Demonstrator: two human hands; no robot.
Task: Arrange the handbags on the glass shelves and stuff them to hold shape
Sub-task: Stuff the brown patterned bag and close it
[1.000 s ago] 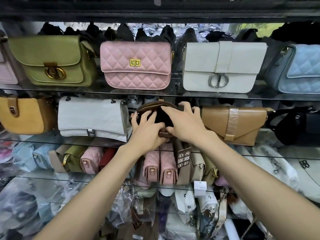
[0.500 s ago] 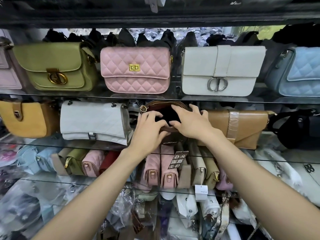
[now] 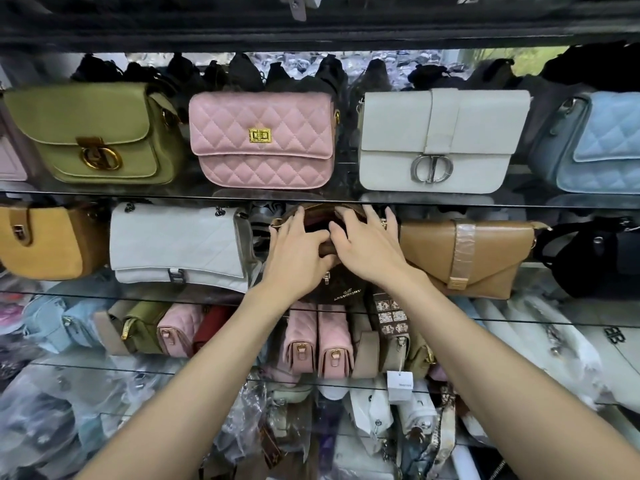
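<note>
A dark brown handbag stands on the middle glass shelf, between a white quilted bag and a tan envelope bag. Its top is open just under the upper shelf, and something dark shows inside. My left hand grips the bag's front wall, fingers curled over the rim. Beside it, my right hand lies with fingers spread across the open top, pressing on it. The bag's patterned strap hangs down over the shelf edge.
The upper shelf holds an olive bag, a pink quilted bag, a white buckled bag and a light blue one. A mustard bag and a black bag flank the middle row. Lower shelves are packed with small bags and plastic-wrapped stock.
Both hands have reached further in and up on the brown bag. The right hand's fingers have spread out over its top, covering more of the dark opening.
</note>
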